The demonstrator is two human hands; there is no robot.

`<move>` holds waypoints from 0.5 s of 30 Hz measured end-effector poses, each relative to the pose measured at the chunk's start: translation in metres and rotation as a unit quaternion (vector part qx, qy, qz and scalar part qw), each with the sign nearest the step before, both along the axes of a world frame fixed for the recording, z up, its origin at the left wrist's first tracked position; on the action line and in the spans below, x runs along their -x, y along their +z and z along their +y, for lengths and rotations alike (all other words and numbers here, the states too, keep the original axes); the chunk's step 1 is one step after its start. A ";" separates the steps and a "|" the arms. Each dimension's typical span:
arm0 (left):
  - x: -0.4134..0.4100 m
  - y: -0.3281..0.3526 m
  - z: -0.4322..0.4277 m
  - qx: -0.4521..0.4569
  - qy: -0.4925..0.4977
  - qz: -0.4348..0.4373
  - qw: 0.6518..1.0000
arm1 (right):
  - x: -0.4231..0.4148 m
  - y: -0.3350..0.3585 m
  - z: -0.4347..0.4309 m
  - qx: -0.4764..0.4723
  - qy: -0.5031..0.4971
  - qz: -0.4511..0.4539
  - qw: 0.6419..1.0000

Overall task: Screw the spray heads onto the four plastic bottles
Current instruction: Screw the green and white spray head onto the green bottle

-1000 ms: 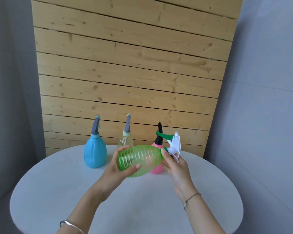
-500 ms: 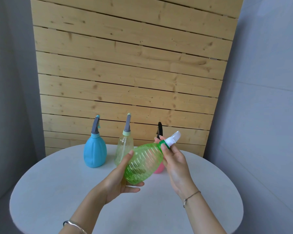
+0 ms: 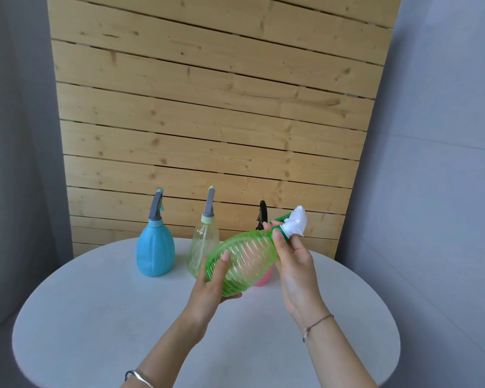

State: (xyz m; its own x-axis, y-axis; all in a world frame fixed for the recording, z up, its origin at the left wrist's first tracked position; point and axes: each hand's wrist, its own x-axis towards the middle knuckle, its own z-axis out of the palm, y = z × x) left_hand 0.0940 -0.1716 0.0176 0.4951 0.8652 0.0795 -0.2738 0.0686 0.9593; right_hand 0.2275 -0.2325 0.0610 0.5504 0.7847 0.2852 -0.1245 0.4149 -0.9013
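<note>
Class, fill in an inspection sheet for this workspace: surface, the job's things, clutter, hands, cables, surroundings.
Surface: round white table, three bottles standing at its back.
Job's things: green bottle tilted in the air, white spray head on its neck; blue bottle, clear bottle and pink bottle upright, heads on.
Clutter: nothing seen.
Hands: left hand holds the green bottle's body; right hand pinches the spray head's collar.
Cables: nothing seen.
Surroundings: wooden slat panel behind, grey walls either side.

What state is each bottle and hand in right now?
green bottle, tilted above the table, white spray head on its neck, tightness unclear.
blue bottle, upright, assembled.
clear bottle, upright, assembled.
pink bottle, mostly hidden, black head on top.
left hand, grips the green bottle.
right hand, pinches the white spray head at its collar.
</note>
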 end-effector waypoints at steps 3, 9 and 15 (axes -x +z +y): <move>-0.009 0.000 -0.005 0.009 -0.028 -0.016 0.999 | 0.003 0.001 -0.002 0.055 0.017 -0.035 0.998; -0.030 -0.007 -0.006 -0.004 -0.062 -0.001 0.998 | 0.005 -0.007 -0.003 0.115 0.039 -0.089 0.989; -0.044 -0.024 -0.001 -0.041 -0.070 0.151 0.985 | -0.045 -0.008 -0.003 0.148 -0.036 -0.108 0.982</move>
